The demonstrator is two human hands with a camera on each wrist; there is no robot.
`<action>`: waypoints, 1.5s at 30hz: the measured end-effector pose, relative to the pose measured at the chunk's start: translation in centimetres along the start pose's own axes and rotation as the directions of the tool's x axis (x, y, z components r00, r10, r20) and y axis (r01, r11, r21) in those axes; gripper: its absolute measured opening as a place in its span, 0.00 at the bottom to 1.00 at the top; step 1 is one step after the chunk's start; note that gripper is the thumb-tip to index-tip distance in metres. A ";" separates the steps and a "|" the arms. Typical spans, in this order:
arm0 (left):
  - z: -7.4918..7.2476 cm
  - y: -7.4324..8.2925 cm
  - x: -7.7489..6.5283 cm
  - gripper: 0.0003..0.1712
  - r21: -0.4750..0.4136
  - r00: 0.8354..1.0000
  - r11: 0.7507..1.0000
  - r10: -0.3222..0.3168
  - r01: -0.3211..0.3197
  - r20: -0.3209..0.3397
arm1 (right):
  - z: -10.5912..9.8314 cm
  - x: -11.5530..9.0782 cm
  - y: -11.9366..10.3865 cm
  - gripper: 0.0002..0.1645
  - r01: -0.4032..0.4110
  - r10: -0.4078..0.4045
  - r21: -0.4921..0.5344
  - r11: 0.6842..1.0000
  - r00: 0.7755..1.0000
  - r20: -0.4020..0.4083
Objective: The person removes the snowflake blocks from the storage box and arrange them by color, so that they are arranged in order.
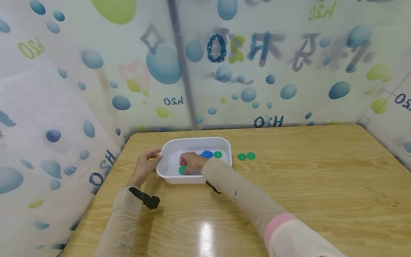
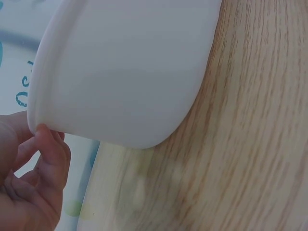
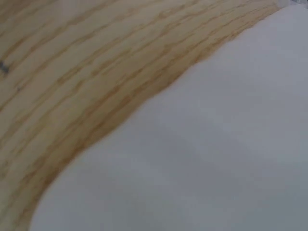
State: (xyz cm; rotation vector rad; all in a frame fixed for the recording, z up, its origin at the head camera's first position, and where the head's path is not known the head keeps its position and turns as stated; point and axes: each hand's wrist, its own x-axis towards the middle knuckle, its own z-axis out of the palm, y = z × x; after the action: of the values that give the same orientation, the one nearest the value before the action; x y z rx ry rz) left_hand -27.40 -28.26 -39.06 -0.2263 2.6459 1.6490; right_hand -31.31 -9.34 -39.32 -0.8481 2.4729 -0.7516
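A white plastic basin stands on the wooden table. My left hand pinches its left rim between thumb and fingers; the left wrist view shows the fingers at the rim close up. My right hand reaches down inside the basin, fingers curled at a green flower-shaped plastic disc, which the hand partly covers. Farther right in the basin lie several blue discs in a cluster, beside another green disc. The right wrist view shows only the basin wall and the table, not the hand.
Right of the basin, two green discs lie side by side on the table. A patterned curtain hangs behind the table's back edge and along the left side. Each wrist wears a dark strap with a camera.
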 end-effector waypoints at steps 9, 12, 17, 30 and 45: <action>0.0 0.1 -0.3 0.23 -0.021 1.000 1.000 0.012 -0.012 -0.002 | 0.7 1.4 0.8 0.11 0.033 -0.033 0.058 0.998 0.999 -0.008; 0.0 0.2 -0.4 0.24 -0.029 1.000 1.000 0.011 -0.011 0.000 | 1.0 2.9 2.2 0.11 0.081 -0.079 0.078 0.994 0.997 -0.018; 0.0 0.2 -0.4 0.24 -0.035 1.000 0.999 0.010 -0.010 0.003 | -0.5 0.6 0.2 0.13 -0.022 0.028 0.186 0.982 0.999 -0.030; 0.2 0.5 -0.4 0.24 -0.017 1.000 1.000 0.015 -0.015 0.000 | -2.7 -1.8 0.0 0.12 0.067 -0.041 0.305 0.950 0.995 -0.093; 0.1 0.3 -0.2 0.23 0.022 1.000 1.000 0.008 -0.008 -0.006 | -5.1 -4.7 2.2 0.11 0.076 -0.032 0.347 0.935 0.991 -0.130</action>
State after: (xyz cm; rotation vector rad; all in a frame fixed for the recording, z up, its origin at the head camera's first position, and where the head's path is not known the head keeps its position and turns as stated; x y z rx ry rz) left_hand -27.25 -28.01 -38.83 -0.2204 2.6711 1.6238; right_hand -31.57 -2.99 -35.78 -0.7555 2.3200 -1.2547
